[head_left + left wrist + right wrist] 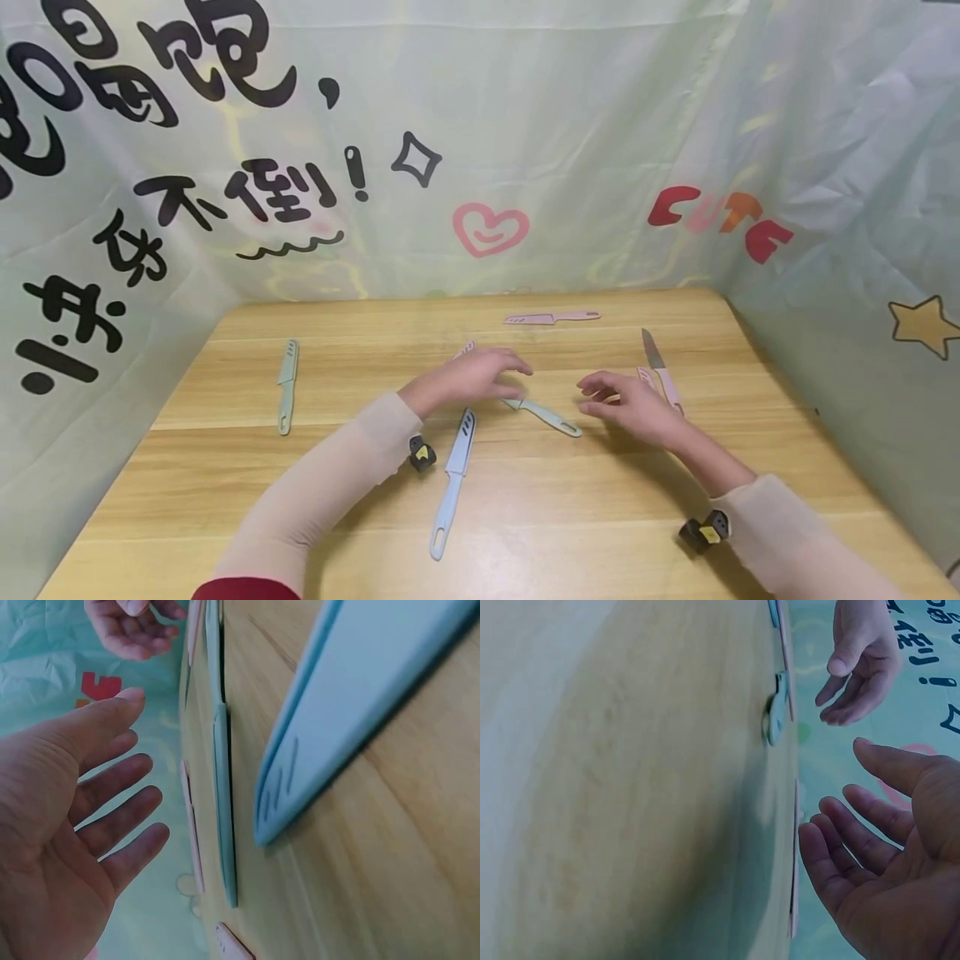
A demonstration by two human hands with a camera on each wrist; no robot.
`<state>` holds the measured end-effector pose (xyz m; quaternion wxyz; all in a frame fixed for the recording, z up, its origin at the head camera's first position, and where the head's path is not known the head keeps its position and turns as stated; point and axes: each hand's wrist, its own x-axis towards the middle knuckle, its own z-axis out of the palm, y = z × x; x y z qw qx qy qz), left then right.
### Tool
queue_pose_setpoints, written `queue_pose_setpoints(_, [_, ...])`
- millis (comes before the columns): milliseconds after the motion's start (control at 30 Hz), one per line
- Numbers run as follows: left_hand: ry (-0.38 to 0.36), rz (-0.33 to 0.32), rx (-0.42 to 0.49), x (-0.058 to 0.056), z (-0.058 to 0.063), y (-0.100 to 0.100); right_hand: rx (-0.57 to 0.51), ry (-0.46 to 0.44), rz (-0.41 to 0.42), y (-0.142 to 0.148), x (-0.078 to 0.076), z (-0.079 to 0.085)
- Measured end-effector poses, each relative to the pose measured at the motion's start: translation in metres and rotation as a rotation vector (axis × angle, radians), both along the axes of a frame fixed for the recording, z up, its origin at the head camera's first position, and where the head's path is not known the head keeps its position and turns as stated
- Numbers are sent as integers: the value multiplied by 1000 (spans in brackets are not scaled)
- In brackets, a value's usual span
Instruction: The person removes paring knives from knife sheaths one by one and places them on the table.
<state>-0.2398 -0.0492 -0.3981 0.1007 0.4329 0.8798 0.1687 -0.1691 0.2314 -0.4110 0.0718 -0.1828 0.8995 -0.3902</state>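
Observation:
My left hand (474, 377) hovers over the middle of the table with fingers loosely bent and nothing in them. Under it lies a green knife (551, 418); the hand hides its blade end in the head view, but the left wrist view shows its green sheath (223, 802). A pink slotted tip (467, 347) pokes out behind that hand. To the right, my right hand (633, 408) is held above the table, fingers relaxed, holding nothing. Beside it lie a pink-handled knife with a bare blade (654, 350) and a partly hidden pink slotted piece (646, 377).
A sheathed blue knife (454, 471) lies in front of my left hand. Another green knife (288, 385) is at the table's left side. A pink knife (553, 317) lies near the back edge. Printed fabric (585, 125) hangs behind and beside the wooden table (360, 350).

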Motion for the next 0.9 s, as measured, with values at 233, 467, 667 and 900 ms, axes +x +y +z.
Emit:
queue_pose_setpoints(233, [-16,-33,18,-7,-6,-6,21,-17,-1,-8,1,-3])
queue_pose_setpoints(467, [-37,-47,18,-13,-13,-12,34,-27,7,-16,2,-5])
queue_pose_setpoints(667, [-30,-58,-8,-16,-17,-16,45,-29,25,-21,2,-10])
queue_pose_setpoints(900, [-67,-53,-4,-19,-21,-20,66,-12,-19,-25,2,-16])
